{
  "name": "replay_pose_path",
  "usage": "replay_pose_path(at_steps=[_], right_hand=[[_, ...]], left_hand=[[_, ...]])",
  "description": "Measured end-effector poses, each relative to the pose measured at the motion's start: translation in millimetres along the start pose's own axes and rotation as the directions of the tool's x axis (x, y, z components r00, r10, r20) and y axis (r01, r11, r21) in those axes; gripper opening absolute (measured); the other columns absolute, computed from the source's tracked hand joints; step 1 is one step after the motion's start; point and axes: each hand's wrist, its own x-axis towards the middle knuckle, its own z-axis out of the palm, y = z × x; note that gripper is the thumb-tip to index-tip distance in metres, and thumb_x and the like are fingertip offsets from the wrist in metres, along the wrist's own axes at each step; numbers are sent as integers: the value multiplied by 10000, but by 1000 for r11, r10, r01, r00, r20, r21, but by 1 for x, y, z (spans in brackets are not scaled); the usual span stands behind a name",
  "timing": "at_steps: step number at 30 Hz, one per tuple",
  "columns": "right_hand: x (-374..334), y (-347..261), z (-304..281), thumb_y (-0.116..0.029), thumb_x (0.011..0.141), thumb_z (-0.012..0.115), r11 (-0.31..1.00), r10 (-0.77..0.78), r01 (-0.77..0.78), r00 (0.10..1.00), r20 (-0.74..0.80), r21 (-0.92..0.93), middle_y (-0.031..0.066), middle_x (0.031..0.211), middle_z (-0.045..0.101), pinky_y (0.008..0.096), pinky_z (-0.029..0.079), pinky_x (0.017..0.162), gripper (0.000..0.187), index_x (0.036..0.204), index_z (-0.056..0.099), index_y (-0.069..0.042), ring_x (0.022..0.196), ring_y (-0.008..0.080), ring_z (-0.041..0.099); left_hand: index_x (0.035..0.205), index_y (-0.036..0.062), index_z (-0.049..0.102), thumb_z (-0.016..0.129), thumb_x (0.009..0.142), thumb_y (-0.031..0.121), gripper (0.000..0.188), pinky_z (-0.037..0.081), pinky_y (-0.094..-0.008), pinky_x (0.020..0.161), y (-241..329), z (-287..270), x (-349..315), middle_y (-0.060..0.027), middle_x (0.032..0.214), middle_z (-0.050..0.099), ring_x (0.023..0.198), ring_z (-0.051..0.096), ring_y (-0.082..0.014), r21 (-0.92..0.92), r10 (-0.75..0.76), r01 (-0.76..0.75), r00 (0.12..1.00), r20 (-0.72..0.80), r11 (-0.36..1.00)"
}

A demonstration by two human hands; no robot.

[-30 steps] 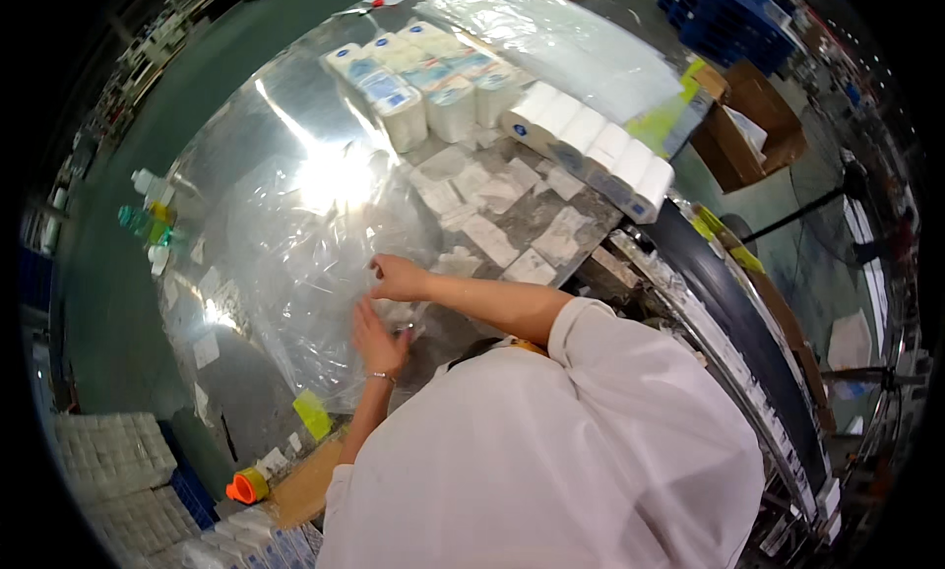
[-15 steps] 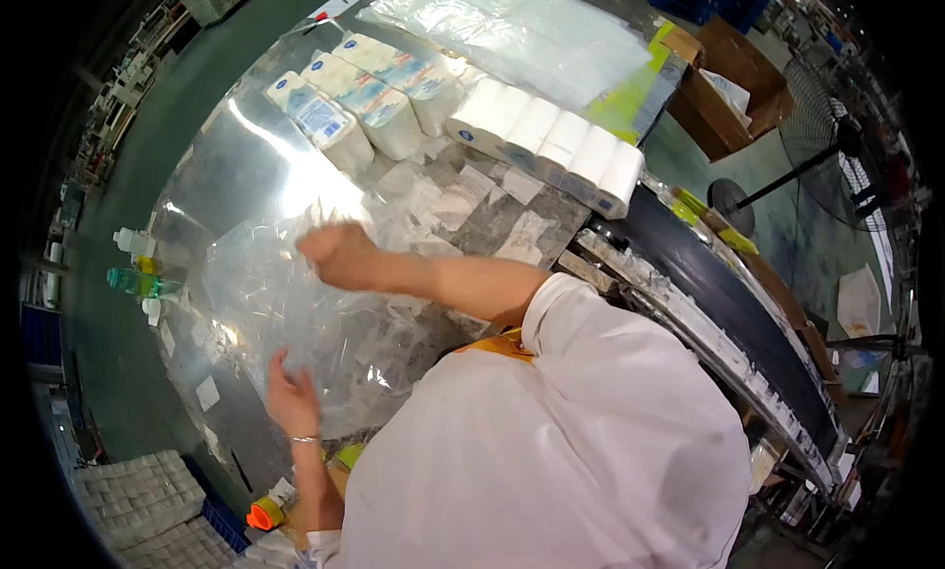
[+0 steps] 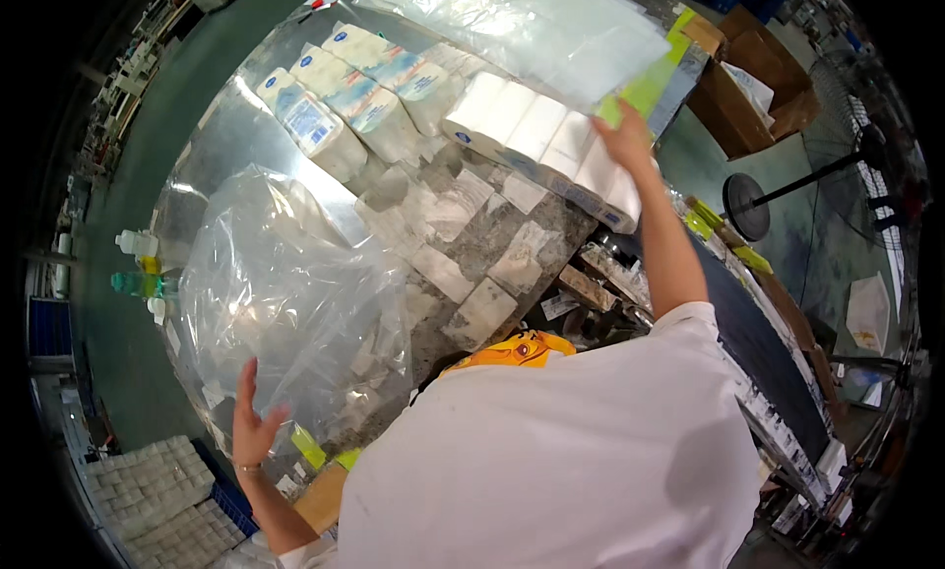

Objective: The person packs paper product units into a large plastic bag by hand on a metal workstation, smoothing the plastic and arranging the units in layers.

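Note:
My right hand (image 3: pixel 624 138) reaches to the far right of the table, fingers apart, at the end of a row of white wrapped paper roll packs (image 3: pixel 536 126). It looks to touch the last pack; its grip is not closed. At the near left, my left hand (image 3: pixel 258 433) is raised with thumb and fingers spread, holding nothing. Just beyond it a large clear plastic bag (image 3: pixel 285 284) lies crumpled on the metal table (image 3: pixel 221 141). Several printed roll packs (image 3: pixel 369 106) stand side by side at the far side.
A stack of clear plastic bags (image 3: pixel 522 28) lies at the far edge. Worn paper patches (image 3: pixel 453 210) cover the table middle. On the right are a dark conveyor belt (image 3: pixel 733 303), a cardboard box (image 3: pixel 733 101) and a fan (image 3: pixel 807 180). A green bottle (image 3: pixel 138 284) stands left.
My right hand has moved from over the plastic bag to the far-right row of packs. The bag now lies spread wider. My left hand has drawn slightly back and left.

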Motion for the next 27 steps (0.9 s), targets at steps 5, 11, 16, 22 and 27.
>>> replay_pose_path(at_steps=[5,11,16,22,27], right_hand=[[-17,0,-22,-580,666,589,938,159,35,840,518,-345,202,982,584,376,437,789,695,1053,555,-4,930,312,560],[-35,15,29,-537,695,598,953,-5,-198,745,667,228,129,859,613,292,454,718,640,991,578,31,783,193,580],[-62,3,82,-342,767,574,441,145,-534,836,530,721,172,1090,495,315,403,823,642,1225,348,47,1020,218,465],[-64,-20,34,-308,716,613,254,61,-895,393,917,367,141,1010,549,360,465,781,516,1116,465,-18,898,237,553],[-95,-20,-11,-261,714,586,416,144,-816,495,857,402,112,889,596,346,471,718,398,1034,528,-31,825,225,571]], left_hand=[[1203,29,422,562,767,34,458,389,-323,897,82,84,128,-105,1165,500,1087,476,-225,-351,17,-5,999,30,936],[1344,117,194,479,871,236,565,343,-317,935,115,236,219,-82,1273,374,1139,398,-175,-598,-122,554,784,609,579],[1359,152,159,491,860,251,608,345,-313,929,164,283,201,-43,1291,352,1145,377,-148,-717,52,452,827,560,531],[1352,141,204,527,848,188,601,333,-316,934,145,244,168,-28,1307,340,1154,363,-154,-809,302,402,780,548,429],[1317,111,275,592,679,78,713,234,-359,1017,68,115,110,-80,1332,314,1250,263,-233,-349,203,-172,978,56,921]])
